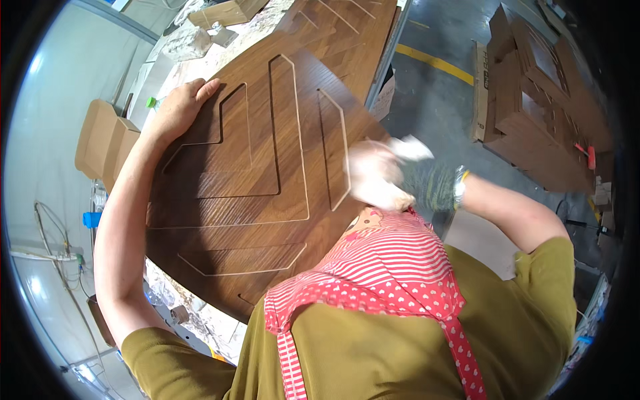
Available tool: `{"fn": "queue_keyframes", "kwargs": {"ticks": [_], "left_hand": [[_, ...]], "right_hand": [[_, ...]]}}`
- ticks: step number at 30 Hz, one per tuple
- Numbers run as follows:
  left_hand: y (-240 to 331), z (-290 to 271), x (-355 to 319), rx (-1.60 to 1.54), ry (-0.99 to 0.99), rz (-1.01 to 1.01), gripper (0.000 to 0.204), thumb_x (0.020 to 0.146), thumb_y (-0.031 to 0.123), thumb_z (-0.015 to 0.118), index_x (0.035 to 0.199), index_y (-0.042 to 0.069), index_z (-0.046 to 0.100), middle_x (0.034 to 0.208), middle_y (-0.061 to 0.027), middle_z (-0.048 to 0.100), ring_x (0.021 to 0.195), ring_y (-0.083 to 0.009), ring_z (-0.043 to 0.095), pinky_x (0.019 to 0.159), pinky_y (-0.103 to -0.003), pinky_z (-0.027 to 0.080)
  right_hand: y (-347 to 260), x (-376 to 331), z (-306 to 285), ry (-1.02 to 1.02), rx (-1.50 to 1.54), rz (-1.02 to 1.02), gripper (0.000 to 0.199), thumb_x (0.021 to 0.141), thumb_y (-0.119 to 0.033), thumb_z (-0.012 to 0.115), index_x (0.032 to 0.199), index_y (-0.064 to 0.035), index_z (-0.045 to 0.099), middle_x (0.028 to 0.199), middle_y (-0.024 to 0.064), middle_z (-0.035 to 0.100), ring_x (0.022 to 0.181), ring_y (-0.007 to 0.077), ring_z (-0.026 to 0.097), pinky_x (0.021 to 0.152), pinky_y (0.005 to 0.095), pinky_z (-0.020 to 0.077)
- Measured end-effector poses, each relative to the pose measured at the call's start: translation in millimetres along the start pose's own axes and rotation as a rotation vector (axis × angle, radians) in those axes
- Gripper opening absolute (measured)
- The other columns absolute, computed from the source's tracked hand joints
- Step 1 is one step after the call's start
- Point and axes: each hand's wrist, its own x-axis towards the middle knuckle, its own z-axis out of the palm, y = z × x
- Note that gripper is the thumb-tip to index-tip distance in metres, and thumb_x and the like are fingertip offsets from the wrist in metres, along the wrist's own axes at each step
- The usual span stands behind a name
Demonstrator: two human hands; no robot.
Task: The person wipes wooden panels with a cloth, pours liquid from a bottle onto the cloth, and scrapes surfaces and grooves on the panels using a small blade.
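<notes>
A large dark brown wooden panel [250, 173], cut with angular grooves, stands tilted in front of me and leans close to my apron. My bare left hand [183, 108] is closed over its upper left edge, thumb lying along the face. At the panel's right edge is my right hand [427, 181], in a dark knitted glove with a pale cuff. It grips a white cloth [412, 149] against the panel beside the right-hand groove. Motion blurs the cloth and the fingers, so their exact hold is unclear.
Behind, another grooved brown panel [363, 47] lies on the stained workbench [257, 33]. An open cardboard box [100, 143] sits at the left, near a green bottle cap [152, 102]. Brown panels [533, 127] are stacked on the floor at the right, past a yellow floor line [433, 62].
</notes>
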Motion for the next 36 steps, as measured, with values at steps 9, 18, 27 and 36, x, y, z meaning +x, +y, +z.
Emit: {"fn": "queue_keyframes", "kwargs": {"ticks": [9, 18, 27, 36], "left_hand": [[-62, 24, -41, -0.174, 0.138, -0.168, 0.051, 0.094, 0.047, 0.042, 0.095, 0.000, 0.061, 0.088, -0.0237, 0.063, 0.084, -0.0342, 0.060, 0.078, -0.039, 0.043], [-92, 40, -47, -0.207, 0.157, -0.248, 0.051, 0.096, 0.044, 0.040, 0.104, -0.003, 0.059, 0.095, -0.0231, 0.063, 0.090, -0.0304, 0.060, 0.083, -0.036, 0.043], [-108, 80, -34, -0.330, 0.254, -0.232, 0.046, 0.093, 0.043, 0.046, 0.109, 0.002, 0.061, 0.100, -0.0186, 0.063, 0.092, -0.0262, 0.059, 0.084, -0.035, 0.044], [62, 145, -31, -0.131, 0.482, 0.504, 0.035, 0.081, 0.022, 0.065, 0.112, 0.009, 0.059, 0.105, -0.0138, 0.055, 0.100, -0.0308, 0.052, 0.087, -0.039, 0.044]], "right_hand": [[45, -6, 41, -0.593, 1.121, 0.733, 0.038, 0.087, -0.028, 0.060, 0.116, -0.0029, 0.057, 0.101, 0.0084, 0.065, 0.091, 0.0173, 0.061, 0.083, 0.0323, 0.0473], [3, 17, 69, -0.344, 1.895, 1.064, 0.034, 0.087, -0.018, 0.062, 0.118, -0.0058, 0.054, 0.109, 0.0048, 0.060, 0.097, 0.0122, 0.058, 0.085, 0.0272, 0.0481], [-12, 22, 63, -0.209, 1.760, 1.060, 0.039, 0.084, -0.019, 0.065, 0.119, -0.0060, 0.053, 0.106, 0.0030, 0.060, 0.097, 0.0128, 0.058, 0.084, 0.0273, 0.0475], [20, 13, 83, -0.132, 1.337, 0.779, 0.045, 0.083, -0.020, 0.067, 0.120, -0.0010, 0.053, 0.114, 0.0064, 0.059, 0.102, 0.0125, 0.055, 0.088, 0.0273, 0.0449]]}}
